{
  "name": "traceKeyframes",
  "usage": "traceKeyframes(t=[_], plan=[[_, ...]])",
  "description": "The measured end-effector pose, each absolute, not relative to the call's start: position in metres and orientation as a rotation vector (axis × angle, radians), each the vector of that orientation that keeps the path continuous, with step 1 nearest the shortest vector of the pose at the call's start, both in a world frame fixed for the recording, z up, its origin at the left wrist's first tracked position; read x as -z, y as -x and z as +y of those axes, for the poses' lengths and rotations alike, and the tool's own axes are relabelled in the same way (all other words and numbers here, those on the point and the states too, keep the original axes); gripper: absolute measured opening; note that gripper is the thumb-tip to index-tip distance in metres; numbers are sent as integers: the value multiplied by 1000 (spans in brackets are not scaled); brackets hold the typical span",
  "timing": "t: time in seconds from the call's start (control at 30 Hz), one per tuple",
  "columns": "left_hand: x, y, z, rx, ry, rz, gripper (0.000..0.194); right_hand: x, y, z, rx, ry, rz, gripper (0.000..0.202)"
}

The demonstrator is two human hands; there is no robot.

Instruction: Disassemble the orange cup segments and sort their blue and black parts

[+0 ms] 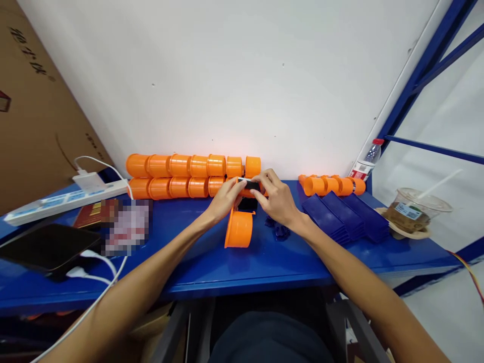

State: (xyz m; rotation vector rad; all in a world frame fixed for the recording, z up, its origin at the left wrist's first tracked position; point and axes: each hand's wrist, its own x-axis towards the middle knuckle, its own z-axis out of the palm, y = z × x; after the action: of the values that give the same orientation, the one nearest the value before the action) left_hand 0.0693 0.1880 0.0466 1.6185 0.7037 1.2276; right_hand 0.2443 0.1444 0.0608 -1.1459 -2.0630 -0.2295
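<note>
Over the middle of the blue table, my left hand is closed on the left end of a small black part with a pale, finely ridged top edge. The fingers of my right hand pinch the same part's right end. Some orange plastic shows around it, partly covered by my fingers. Just below my hands, an orange cup-shaped piece lies on its side, its upper part hidden by my left hand. Small dark blue pieces rest on the table below my right hand.
Two stacked rows of orange cups line the wall. At right are smaller orange rings, blue flat plates, a bottle and a drink cup. A power strip, cables and a black tablet-like device occupy the left.
</note>
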Motion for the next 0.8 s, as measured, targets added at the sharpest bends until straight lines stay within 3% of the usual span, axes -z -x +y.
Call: traceKeyframes(t=[0.17,0.43,0.63,0.8], plan=[[-48,-70,187,-1217,-1638,693,44,-58,-251,154,223,1168,-2019,11],[-65,-50,204,-1656,-1030,568,38,-66,-276,173,153,1456,-1728,10],[-72,-39,210,-1763,-854,547,31,-58,-281,180,-18,1827,-2044,12],[-70,-44,204,-1739,-940,547,40,-45,-272,184,-97,1889,-2229,18]])
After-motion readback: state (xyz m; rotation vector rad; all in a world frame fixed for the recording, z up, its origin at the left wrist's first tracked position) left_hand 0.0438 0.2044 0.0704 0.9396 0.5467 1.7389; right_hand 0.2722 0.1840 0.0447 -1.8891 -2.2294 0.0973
